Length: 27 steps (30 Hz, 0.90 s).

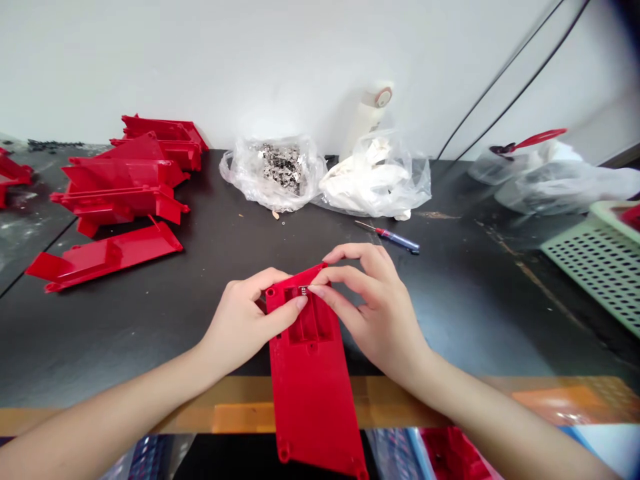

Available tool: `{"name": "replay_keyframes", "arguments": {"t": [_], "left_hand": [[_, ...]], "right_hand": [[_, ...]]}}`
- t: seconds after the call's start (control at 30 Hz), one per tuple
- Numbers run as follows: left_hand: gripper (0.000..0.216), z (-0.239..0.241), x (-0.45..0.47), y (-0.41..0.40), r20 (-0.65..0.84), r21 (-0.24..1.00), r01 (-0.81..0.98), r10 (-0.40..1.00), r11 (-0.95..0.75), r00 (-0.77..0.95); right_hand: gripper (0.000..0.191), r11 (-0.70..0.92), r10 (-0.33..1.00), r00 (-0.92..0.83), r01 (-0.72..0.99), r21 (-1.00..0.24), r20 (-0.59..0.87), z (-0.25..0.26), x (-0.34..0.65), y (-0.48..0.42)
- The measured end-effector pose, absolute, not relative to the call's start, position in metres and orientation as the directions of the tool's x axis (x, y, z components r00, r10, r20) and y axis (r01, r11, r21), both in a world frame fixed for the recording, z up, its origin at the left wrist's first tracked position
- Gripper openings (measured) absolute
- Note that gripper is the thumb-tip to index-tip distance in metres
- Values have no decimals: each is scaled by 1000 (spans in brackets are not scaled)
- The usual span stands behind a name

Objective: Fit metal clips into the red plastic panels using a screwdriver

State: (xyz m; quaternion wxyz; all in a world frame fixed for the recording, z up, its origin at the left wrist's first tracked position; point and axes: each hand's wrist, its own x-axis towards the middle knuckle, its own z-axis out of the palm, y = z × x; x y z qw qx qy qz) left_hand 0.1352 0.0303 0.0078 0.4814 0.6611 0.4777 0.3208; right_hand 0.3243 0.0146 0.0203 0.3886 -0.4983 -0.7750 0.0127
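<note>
A red plastic housing (315, 393) with a recessed battery compartment lies across the front edge of the table, its lower end jutting out past the edge. My left hand (240, 317) grips its upper left side, thumb reaching into the compartment. At the compartment's upper end is a small metal battery spring contact (303, 290), and the left thumb tip is against it. My right hand (377, 303) pinches the contact's right edge between thumb and finger, while another finger rests at the housing's top right corner. Fingers beneath the housing are hidden.
Several red housings (125, 187) are stacked at left, one lying in front. Behind are a clear bag (320, 167) of metal contacts, a bag with white material (377, 177) and a pale bottle (367, 110). A blue screwdriver (397, 240) lies nearby; a green basket (590, 250) stands at right.
</note>
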Motion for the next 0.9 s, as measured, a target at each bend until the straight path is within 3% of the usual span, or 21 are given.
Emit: {"name": "replay_keyframes", "arguments": {"t": [0.13, 0.47, 0.77, 0.9], "left_hand": [[21, 6, 136, 30, -64, 948, 313, 930, -56, 362], [23, 0, 139, 31, -33, 893, 420, 908, -161, 418], [24, -1, 142, 32, -86, 882, 449, 890, -141, 449], [16, -2, 146, 28, -56, 838, 491, 857, -238, 512]], "right_hand": [[12, 490, 800, -279, 815, -310, 531, 26, 325, 11], [20, 517, 735, -502, 850, 103, 456, 36, 324, -1], [26, 487, 739, -520, 851, 195, 429, 40, 325, -6], [27, 466, 744, -515, 857, 221, 427, 42, 328, -6]]}}
